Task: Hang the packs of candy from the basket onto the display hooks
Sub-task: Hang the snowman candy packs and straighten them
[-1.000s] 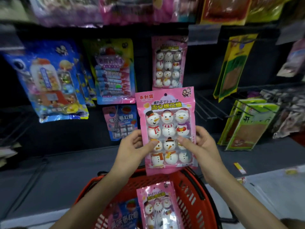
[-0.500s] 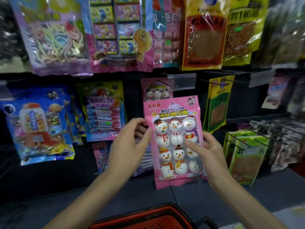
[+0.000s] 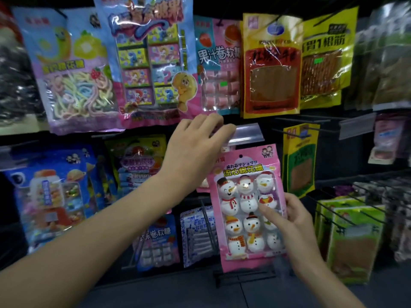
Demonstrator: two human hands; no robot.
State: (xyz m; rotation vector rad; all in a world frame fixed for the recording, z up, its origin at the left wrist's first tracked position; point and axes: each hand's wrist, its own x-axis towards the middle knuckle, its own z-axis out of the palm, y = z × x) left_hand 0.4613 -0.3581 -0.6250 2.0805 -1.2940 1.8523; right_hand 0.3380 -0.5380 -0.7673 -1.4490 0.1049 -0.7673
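A pink pack of snowman marshmallow candy (image 3: 246,203) stands upright in front of the display, its hang hole near the top. My right hand (image 3: 287,221) grips its right edge, thumb across the front. My left hand (image 3: 193,150) is off the pack and reaches up to the clear price-tag holder (image 3: 246,133) at the end of a hook, fingers lying on its left end. A strip of another pink pack shows behind my left hand. The basket is out of view.
Bags of candy hang in rows above and left, among them a blue gumball pack (image 3: 51,196) and a noodle-candy bag (image 3: 73,70). Yellow and green snack packs (image 3: 300,158) hang right. Bare wire hooks (image 3: 367,196) jut out at the right.
My left hand let go of the pack and rose to the tag holder. My right hand now holds the pack alone. The view tilted up, and the red basket dropped out of sight.
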